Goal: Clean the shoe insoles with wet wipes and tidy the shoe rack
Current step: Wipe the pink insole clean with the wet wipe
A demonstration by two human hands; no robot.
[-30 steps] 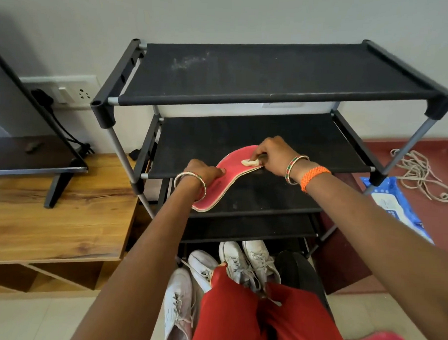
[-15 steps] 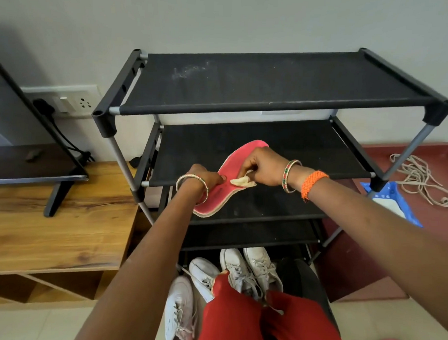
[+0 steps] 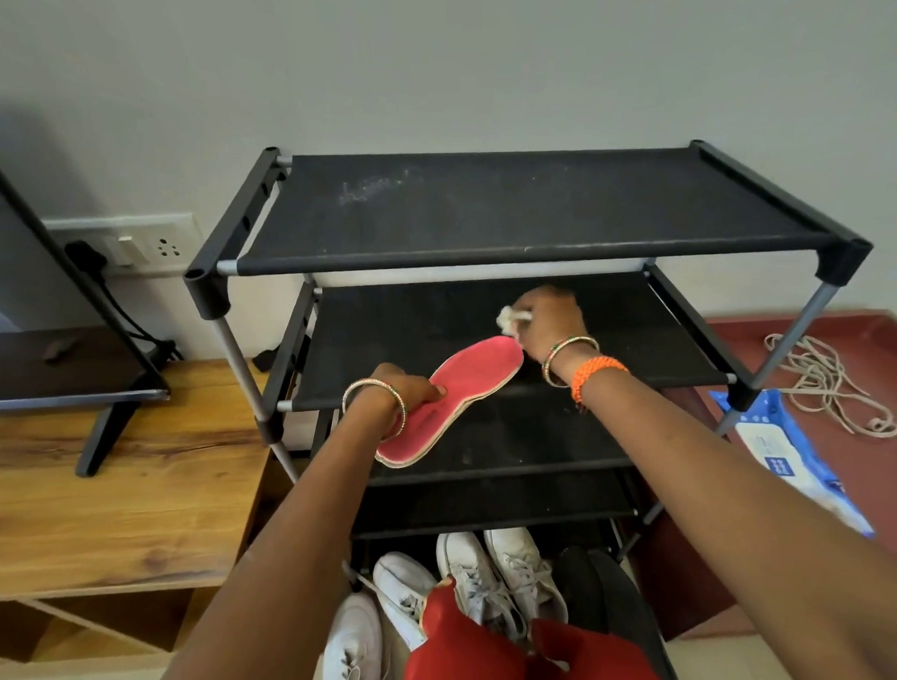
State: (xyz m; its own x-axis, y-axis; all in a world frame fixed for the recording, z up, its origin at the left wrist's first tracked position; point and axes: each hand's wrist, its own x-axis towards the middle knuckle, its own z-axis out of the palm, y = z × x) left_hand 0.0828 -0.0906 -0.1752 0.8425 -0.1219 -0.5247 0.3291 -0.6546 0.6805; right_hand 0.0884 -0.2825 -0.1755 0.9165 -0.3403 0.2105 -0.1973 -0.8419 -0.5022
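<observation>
While the left hand (image 3: 408, 389) grips the heel end of the pink insole (image 3: 451, 401), thumb pressed on its upper face and the other fingers hidden beneath it, the insole slants from 7 o'clock up toward 1 o'clock in front of the black shoe rack (image 3: 519, 209), level with its middle shelves. Whether the insole rests on a shelf edge or hangs free cannot be told. The right hand (image 3: 552, 318) is at 1 o'clock from the insole's toe, just apart from it, over the second shelf, its fingers curled round a crumpled white wet wipe (image 3: 509, 319); only a small wad of the wipe shows past the knuckles.

Faint pale smudges mark the rack's top shelf. At 6 o'clock, white sneakers (image 3: 477, 577) stand on the floor under the rack, partly covered by red clothing (image 3: 473, 659) and the forearms. A dark shoe at 5 o'clock is mostly lost in shadow. At 3 o'clock, a blue pack of wipes (image 3: 791, 457) lies on the floor, its print too small to read, and beyond it a loose coil of cord (image 3: 824, 387). At 9 o'clock, a wooden tabletop (image 3: 110, 505) carries a dark stand, cut off by the frame edge.
</observation>
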